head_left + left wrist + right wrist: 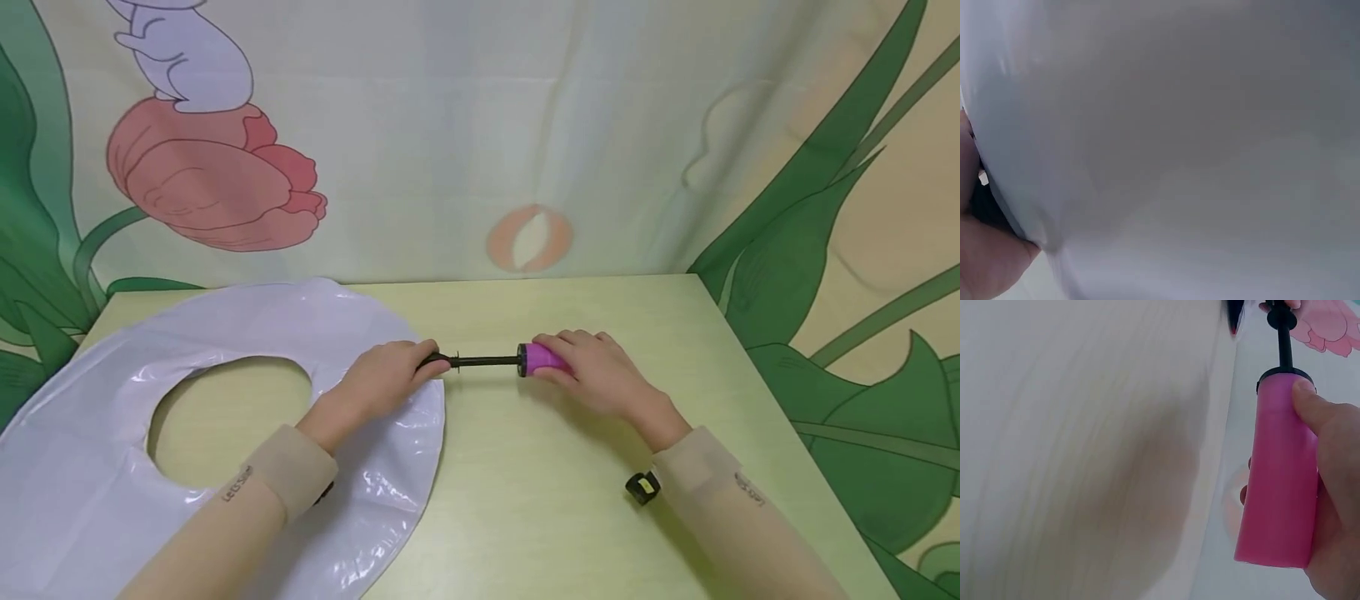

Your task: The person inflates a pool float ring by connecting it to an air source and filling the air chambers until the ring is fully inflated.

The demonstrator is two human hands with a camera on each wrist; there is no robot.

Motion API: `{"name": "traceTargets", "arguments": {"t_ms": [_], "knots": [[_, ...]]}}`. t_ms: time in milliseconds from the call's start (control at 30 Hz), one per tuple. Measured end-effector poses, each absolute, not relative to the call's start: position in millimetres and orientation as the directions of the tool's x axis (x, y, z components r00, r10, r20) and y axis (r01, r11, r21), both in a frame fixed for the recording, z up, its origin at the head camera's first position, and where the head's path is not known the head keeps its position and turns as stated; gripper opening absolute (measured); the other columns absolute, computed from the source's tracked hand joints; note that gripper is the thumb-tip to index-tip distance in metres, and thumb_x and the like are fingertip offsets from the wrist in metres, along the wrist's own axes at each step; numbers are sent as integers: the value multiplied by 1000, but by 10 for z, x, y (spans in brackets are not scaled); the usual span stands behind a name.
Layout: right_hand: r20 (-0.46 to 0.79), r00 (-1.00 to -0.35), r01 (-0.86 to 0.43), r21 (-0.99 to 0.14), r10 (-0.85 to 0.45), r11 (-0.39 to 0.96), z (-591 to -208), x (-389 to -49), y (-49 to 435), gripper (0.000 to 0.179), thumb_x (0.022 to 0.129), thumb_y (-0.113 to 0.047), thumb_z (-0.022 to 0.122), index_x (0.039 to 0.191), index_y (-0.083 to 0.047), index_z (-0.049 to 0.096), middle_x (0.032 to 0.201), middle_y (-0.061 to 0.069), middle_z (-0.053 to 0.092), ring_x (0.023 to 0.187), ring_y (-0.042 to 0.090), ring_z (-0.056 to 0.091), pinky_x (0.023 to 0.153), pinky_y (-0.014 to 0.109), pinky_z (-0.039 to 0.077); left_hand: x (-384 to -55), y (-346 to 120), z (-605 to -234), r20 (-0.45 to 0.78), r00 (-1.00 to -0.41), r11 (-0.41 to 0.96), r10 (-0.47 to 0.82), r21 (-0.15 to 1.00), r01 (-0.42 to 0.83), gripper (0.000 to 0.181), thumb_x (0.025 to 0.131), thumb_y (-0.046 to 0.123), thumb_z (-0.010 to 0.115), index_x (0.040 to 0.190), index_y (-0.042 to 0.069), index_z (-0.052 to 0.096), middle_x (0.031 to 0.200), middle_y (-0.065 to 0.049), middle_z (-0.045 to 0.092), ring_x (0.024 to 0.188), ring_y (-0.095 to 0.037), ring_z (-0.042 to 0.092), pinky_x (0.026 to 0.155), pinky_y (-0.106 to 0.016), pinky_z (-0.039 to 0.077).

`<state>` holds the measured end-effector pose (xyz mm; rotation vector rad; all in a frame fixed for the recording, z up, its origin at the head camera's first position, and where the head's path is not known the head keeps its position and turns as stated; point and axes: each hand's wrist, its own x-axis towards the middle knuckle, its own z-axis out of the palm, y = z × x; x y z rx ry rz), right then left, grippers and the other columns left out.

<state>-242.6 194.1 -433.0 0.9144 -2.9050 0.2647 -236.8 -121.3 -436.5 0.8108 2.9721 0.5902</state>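
My right hand grips the pink body of a hand pump, its thumb lying along the side in the right wrist view. A thin black rod runs leftward out of the pump's black collar. At the rod's other end, my left hand holds the black end piece, largely hidden by its fingers. That hand is over the right side of a pale lilac inflatable swim ring, which looks partly filled and wrinkled. The ring's surface fills most of the left wrist view, with the left hand at its edge.
A light wooden-topped table bears the ring, whose central hole shows the tabletop. Behind it hangs a curtain printed with a rabbit, a flower and leaves. A small black device sits at the right wrist.
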Motion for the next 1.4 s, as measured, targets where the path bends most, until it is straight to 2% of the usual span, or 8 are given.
{"name": "traceTargets", "arguments": {"t_ms": [267,433,600,700,767,1000,1200,1400], "knots": [[139,-766,-642,-125,-627,757,-4271,-2377,1617,59,95,-61,40,134,-19,54,106,0,63,87,14,54,73,39,42,-2328,-950,-4308,118,-834,785,540,287,549,30,101,45,43,88,18,48,64,4,46,61,-14,48,58,-33,41],[124,-788,-616,-122,-604,778,-4233,-2406,1736,59,95,-61,42,135,-19,54,108,-1,62,90,13,53,76,39,41,-2334,-1069,-4290,117,-855,802,505,303,515,31,101,45,44,87,19,47,64,4,47,62,-16,48,61,-35,40],[85,-825,-564,-73,-559,822,-4249,-2448,1973,60,95,-59,43,138,-17,49,117,3,60,101,21,56,82,47,42,-2372,-1254,-4324,158,-858,815,488,269,513,30,101,40,46,84,16,46,61,2,44,60,-19,47,62,-37,40],[86,-810,-585,-36,-581,810,-4255,-2449,1948,62,96,-59,41,139,-15,49,117,6,61,102,24,57,81,49,43,-2375,-1216,-4336,178,-842,801,510,258,540,30,102,38,46,85,14,46,60,2,43,58,-20,47,62,-37,41],[94,-791,-608,-13,-604,794,-4254,-2435,1857,62,97,-59,39,138,-14,49,111,5,61,96,22,57,77,46,44,-2361,-1118,-4331,194,-829,791,525,249,559,30,102,39,46,85,14,46,60,2,43,58,-20,47,61,-37,41],[121,-758,-645,10,-642,764,-4179,-2335,1679,59,96,-59,42,134,-16,53,100,1,62,86,17,55,70,40,43,-2318,-1001,-4318,147,-830,773,538,308,555,31,102,44,43,88,17,48,62,4,46,60,-17,48,62,-34,40],[126,-802,-592,-38,-584,805,-4136,-2410,1930,54,95,-55,50,133,-18,53,103,1,61,87,17,54,73,42,41,-2358,-1198,-4276,117,-874,811,472,332,482,31,101,43,45,84,17,45,60,2,43,61,-19,47,63,-35,39],[124,-762,-641,-3,-636,768,-4164,-2460,1714,56,96,-56,46,135,-16,51,102,3,61,86,19,56,70,43,42,-2385,-1005,-4270,126,-847,786,517,323,528,33,102,42,42,87,14,47,63,1,46,61,-20,48,62,-36,41]]}}
